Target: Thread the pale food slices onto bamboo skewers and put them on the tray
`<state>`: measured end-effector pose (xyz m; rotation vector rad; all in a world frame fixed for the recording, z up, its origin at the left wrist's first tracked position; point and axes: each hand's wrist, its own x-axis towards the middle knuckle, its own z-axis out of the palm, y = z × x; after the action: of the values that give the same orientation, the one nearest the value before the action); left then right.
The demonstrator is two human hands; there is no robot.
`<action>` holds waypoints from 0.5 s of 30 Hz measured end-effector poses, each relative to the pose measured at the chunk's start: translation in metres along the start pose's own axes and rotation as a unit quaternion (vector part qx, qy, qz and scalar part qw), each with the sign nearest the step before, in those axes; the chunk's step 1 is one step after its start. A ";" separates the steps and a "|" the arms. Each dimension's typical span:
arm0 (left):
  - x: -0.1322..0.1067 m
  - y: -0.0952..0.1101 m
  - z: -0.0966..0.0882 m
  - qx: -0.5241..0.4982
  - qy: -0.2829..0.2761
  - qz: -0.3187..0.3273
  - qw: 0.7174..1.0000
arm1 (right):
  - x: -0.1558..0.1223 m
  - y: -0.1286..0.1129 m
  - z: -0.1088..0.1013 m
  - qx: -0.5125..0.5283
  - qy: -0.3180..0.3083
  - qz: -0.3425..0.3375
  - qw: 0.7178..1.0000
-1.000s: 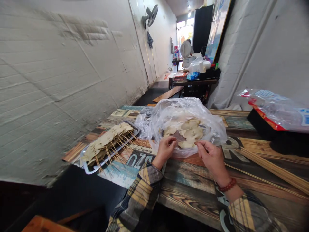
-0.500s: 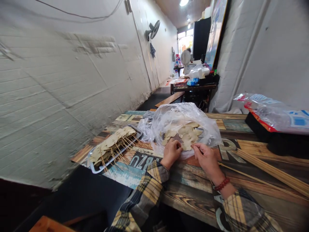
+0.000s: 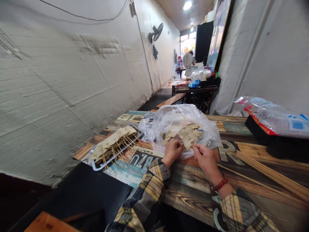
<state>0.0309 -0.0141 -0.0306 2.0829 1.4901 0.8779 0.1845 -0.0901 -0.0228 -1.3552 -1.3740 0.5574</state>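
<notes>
A pale wall (image 3: 60,80) runs along the left side. Beside it, on the patterned bench (image 3: 188,190), a metal tray (image 3: 96,167) lies at a slant, heaped with flat skewered slices (image 3: 113,141), their sticks poking out over its right-hand rim. Higher up, a dark fan (image 3: 158,31) is fixed to the wall, with a checked cloth (image 3: 155,52) hanging below it. Just right of the tray, a clear plastic bag (image 3: 169,116) lies open towards the person, with loose pale slices (image 3: 189,137) inside. Of the two hands, the left hand (image 3: 172,151) is at the bag's mouth, fingers curled in; I cannot tell whether it has hold of a slice. Behind the bag, another bench (image 3: 195,87) carries packets. The right hand (image 3: 205,158) is nearly closed, thumb and fingertips drawn together at the near edge of the loose slices; what lies between them is too small to tell. A red bracelet (image 3: 220,184) circles that wrist. Further right lie a bundle of thin sticks (image 3: 270,172) and, behind it, a black box (image 3: 258,129) topped by a plastic packet (image 3: 272,108)
</notes>
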 end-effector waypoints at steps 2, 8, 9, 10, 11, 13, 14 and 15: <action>0.002 -0.001 -0.004 -0.103 0.013 -0.019 0.994 | 0.001 0.002 0.000 0.008 -0.001 0.007 1.000; 0.006 -0.002 -0.036 -0.501 -0.001 -0.135 0.855 | -0.001 0.001 -0.002 0.052 -0.027 0.050 0.997; 0.008 -0.003 -0.043 -0.522 -0.001 -0.144 0.841 | -0.002 0.000 -0.001 0.059 -0.035 0.052 0.996; 0.009 -0.005 -0.048 -0.533 0.001 -0.148 0.833 | -0.004 -0.001 -0.001 0.066 -0.043 0.054 0.995; 0.010 -0.007 -0.053 -0.536 0.004 -0.150 0.831 | -0.005 -0.002 0.000 0.073 -0.052 0.054 0.994; 0.013 -0.013 -0.059 -0.535 0.009 -0.150 0.832 | -0.010 -0.004 0.003 0.081 -0.073 0.054 0.993; 0.014 -0.016 -0.060 -0.533 0.012 -0.150 0.833 | -0.012 -0.004 0.005 0.081 -0.086 0.053 0.992; 0.014 -0.019 -0.061 -0.531 0.016 -0.150 0.834 | -0.014 -0.005 0.006 0.079 -0.101 0.054 0.990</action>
<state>-0.0217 0.0044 0.0032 0.9807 0.9111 1.2186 0.1736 -0.1023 -0.0253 -1.2766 -1.3907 0.8775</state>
